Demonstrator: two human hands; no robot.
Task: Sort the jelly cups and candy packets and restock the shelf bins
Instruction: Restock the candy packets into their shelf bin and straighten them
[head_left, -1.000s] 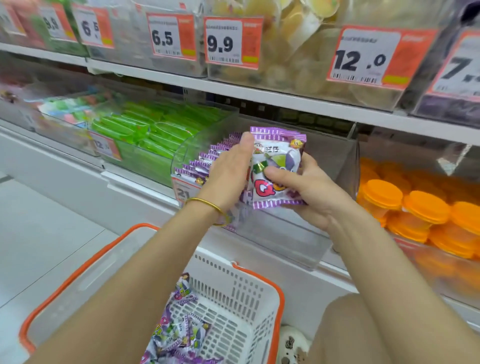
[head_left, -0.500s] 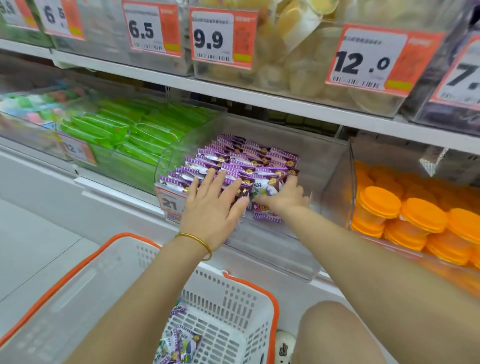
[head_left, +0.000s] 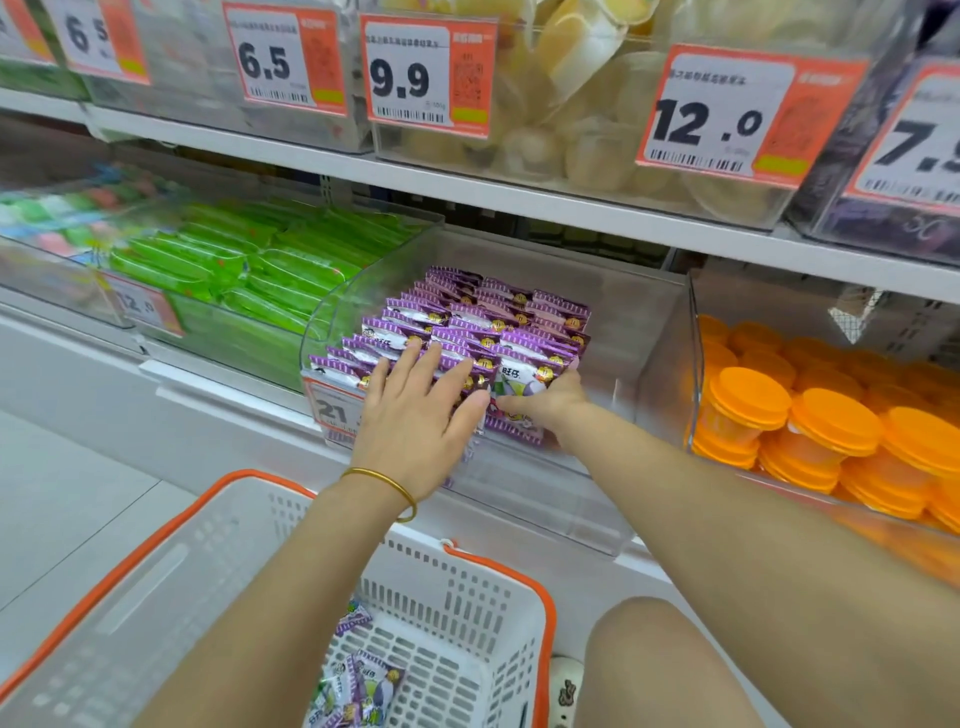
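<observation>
Purple candy packets (head_left: 467, 332) are pressed by the flat left hand (head_left: 415, 421); the near packet (head_left: 519, 387) is pinched by the right hand (head_left: 545, 410). Judged light, slippery; crimped edges are best gripped

Purple candy packets (head_left: 483, 318): glossy crinkled film. Bin (head_left: 545, 499): clear smooth plastic. Basket (head_left: 457, 590): matt white perforated plastic, orange rim. Bangle (head_left: 385, 479): polished yellow metal. Jelly cup lids (head_left: 836, 422): smooth orange plastic, probably; blurred.

A: Colours in the middle?
B: Rows of purple-and-white foil candy packets (head_left: 467, 322), edges striped purple.
A: Either side?
B: Left, bright green plastic-wrapped bars (head_left: 223, 260); right, round orange-lidded plastic jelly cups (head_left: 836, 421).
A: Nearest?
B: A white slotted plastic basket (head_left: 467, 597), orange rim.
</observation>
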